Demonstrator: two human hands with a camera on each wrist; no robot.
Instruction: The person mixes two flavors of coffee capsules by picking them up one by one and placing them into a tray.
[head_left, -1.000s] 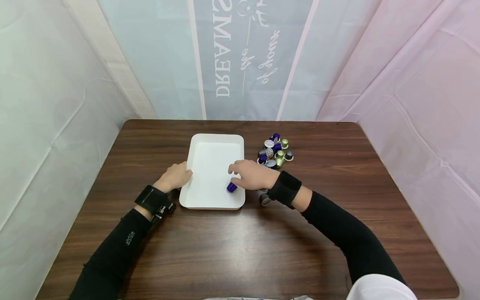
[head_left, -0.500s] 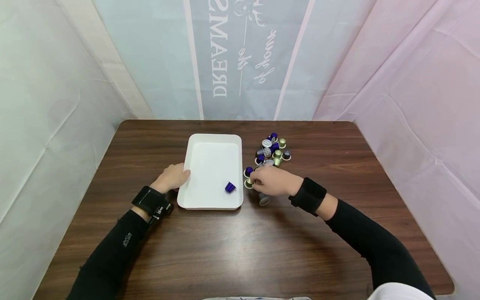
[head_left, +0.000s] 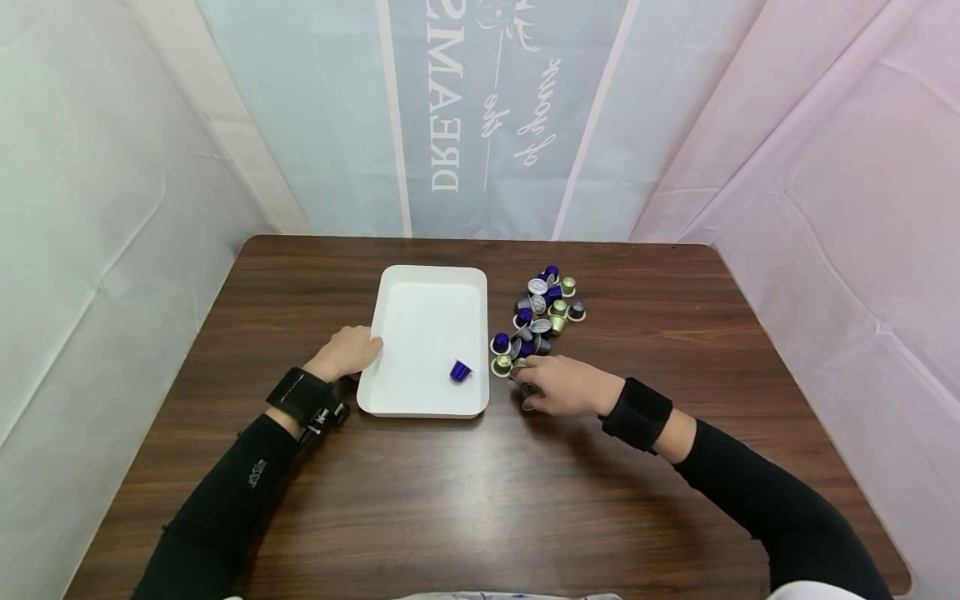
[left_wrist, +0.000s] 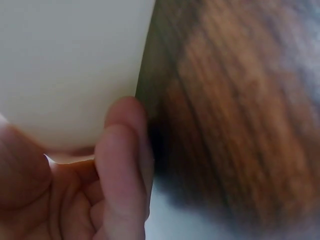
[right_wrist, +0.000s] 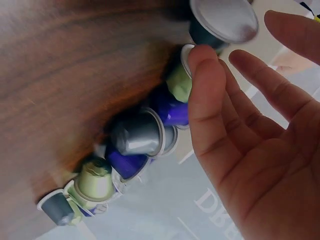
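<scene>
A white tray [head_left: 423, 321] lies on the table with one dark blue coffee capsule [head_left: 459, 372] tipped over inside it. My left hand [head_left: 343, 353] grips the tray's left rim, and in the left wrist view its fingers [left_wrist: 120, 165] are curled against the edge. Right of the tray my right hand [head_left: 568, 387] reaches over the near end of the capsule pile. A dark grey coffee capsule [right_wrist: 225, 22] with a silver lid lies just ahead of its parted fingers [right_wrist: 207, 95]. Beside that hand stand a green capsule [head_left: 501, 364] and a blue capsule [head_left: 500, 342].
Several more blue, grey and green capsules [head_left: 558, 308] lie close together along the tray's right side, toward the back. The brown wooden table [head_left: 450, 500] has pale curtains [head_left: 847, 250] hanging round its back and sides.
My right hand let go of the blue capsule in the tray, then moved right to the pile and down toward the grey capsule. My left hand stays on the rim.
</scene>
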